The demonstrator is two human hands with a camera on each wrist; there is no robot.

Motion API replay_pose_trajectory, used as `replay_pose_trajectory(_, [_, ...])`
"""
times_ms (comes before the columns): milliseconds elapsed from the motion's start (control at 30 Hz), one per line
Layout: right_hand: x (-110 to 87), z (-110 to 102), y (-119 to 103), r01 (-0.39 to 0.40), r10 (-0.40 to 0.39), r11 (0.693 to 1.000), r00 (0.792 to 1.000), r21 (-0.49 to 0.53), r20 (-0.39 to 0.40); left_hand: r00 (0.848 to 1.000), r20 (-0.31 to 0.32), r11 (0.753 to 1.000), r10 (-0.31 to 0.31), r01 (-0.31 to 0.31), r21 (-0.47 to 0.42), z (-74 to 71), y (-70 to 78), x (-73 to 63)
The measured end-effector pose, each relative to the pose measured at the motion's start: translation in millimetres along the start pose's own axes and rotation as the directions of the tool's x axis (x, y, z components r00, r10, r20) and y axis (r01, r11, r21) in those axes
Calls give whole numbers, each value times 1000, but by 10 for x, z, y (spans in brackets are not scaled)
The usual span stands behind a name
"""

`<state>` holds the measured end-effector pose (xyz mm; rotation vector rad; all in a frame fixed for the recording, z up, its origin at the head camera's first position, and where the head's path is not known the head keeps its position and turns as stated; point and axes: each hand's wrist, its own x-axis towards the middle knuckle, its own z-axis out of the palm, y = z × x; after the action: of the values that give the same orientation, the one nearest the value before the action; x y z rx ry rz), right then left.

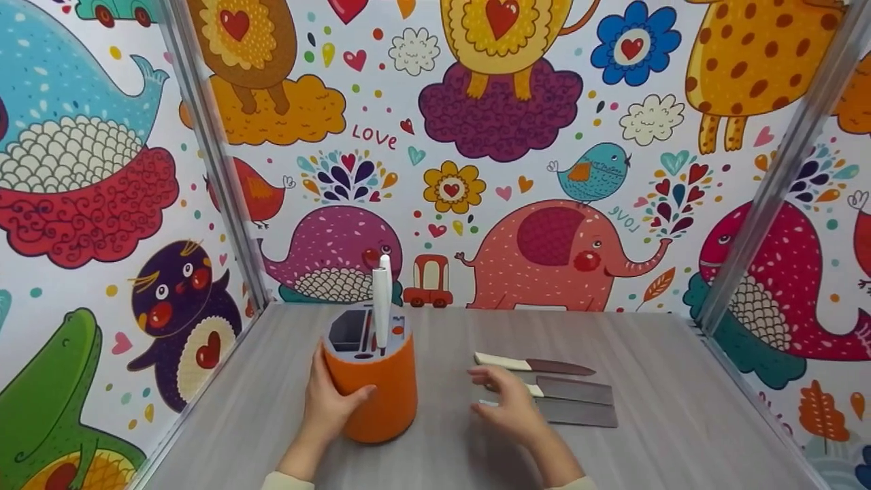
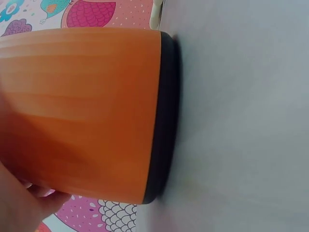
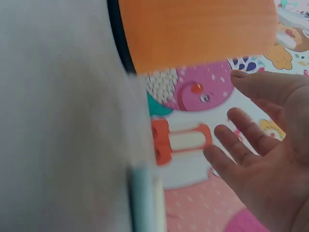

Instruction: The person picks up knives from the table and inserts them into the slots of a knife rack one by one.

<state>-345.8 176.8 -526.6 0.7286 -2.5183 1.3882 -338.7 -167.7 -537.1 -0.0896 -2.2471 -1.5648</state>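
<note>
An orange knife block (image 1: 384, 395) with a grey slotted top stands upright on the table. My left hand (image 1: 330, 398) grips its left side, thumb across the front; in the left wrist view the block's black base (image 2: 166, 116) meets the tabletop. Two white handles (image 1: 382, 306) stick up from the slots. To the right, my right hand (image 1: 507, 405) is held over the handles of the lying knives with fingers spread and nothing in them. Beyond it lies a narrow knife (image 1: 558, 367) with a dark blade and cream handle. Nearer are two broad-bladed knives (image 1: 578, 412), overlapping, their handles partly hidden.
The grey wood-grain table (image 1: 653, 354) is closed in by printed panels (image 1: 408, 88) at the back and both sides. Metal corner posts (image 1: 211, 150) stand at the back left and back right.
</note>
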Motion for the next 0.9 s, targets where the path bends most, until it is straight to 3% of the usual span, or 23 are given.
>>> replay_pose_trajectory(67, [-22, -106, 52, 14, -17, 997, 999, -77, -47, 1000, 1, 1000, 10, -10, 1, -12, 12, 20])
replay_pose_trajectory(167, [-23, -225, 159, -17, 13, 997, 998, -78, -57, 999, -10, 1000, 31, -31, -1, -19, 28, 58])
replay_pose_trajectory(333, [-29, -348, 367, -107, 107, 994, 994, -28, 30, 999, -25, 1000, 28, -29, -8, -9, 12, 73])
replay_pose_trajectory(567, [-82, -467, 568, -87, 123, 976, 977, -202, 172, 1000, -9, 1000, -26, 26, 4, 10, -15, 51])
replay_pose_trajectory(900, [-138, -452, 617, -131, 189, 950, 964, -283, 188, 997, 8, 997, -71, 71, -4, 13, -30, 19])
